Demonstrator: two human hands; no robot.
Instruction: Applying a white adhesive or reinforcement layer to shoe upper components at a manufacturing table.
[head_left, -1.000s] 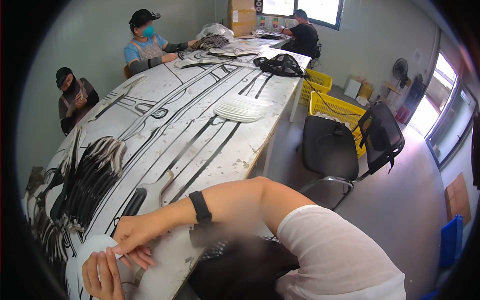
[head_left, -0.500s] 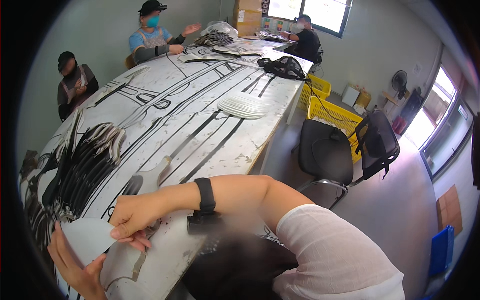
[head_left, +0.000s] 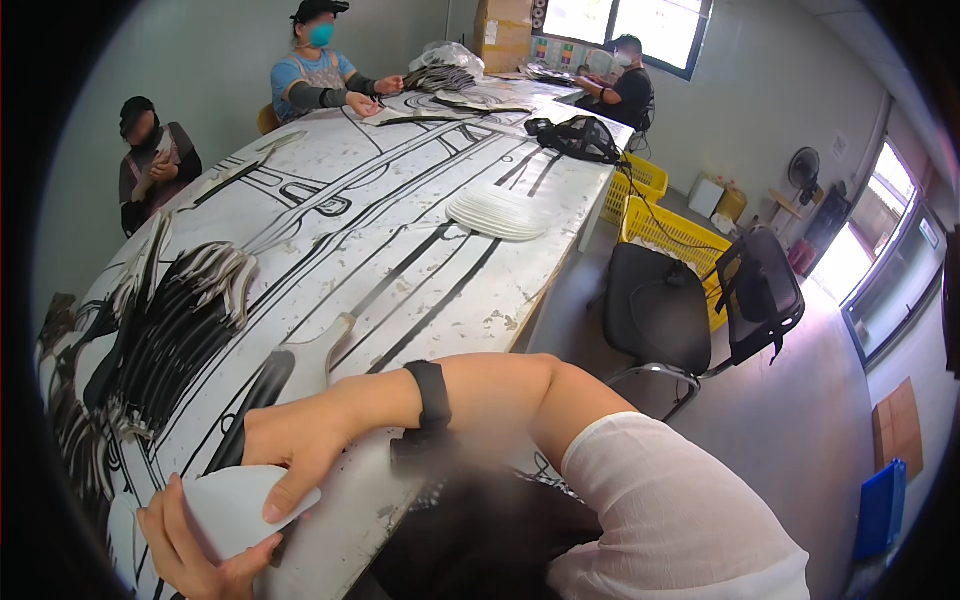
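A flat white oval-shaped piece of sheet material (head_left: pixel 232 505) lies at the near corner of the long white table marked with black lines (head_left: pixel 400 230). The left hand (head_left: pixel 195 550) cups it from below, fingers curled on its edge; the right hand (head_left: pixel 290 452) presses down on its top. A fanned row of black-and-white strips (head_left: pixel 170 330) lies beyond it on the table.

Pale walls, grey floor (head_left: pixel 800 440), bright windows (head_left: pixel 640 25), perhaps two black chairs (head_left: pixel 700 310).

The long white table (head_left: pixel 420 190) carries a stack of white pieces (head_left: pixel 497 212) and rows of black strips (head_left: pixel 160 340).
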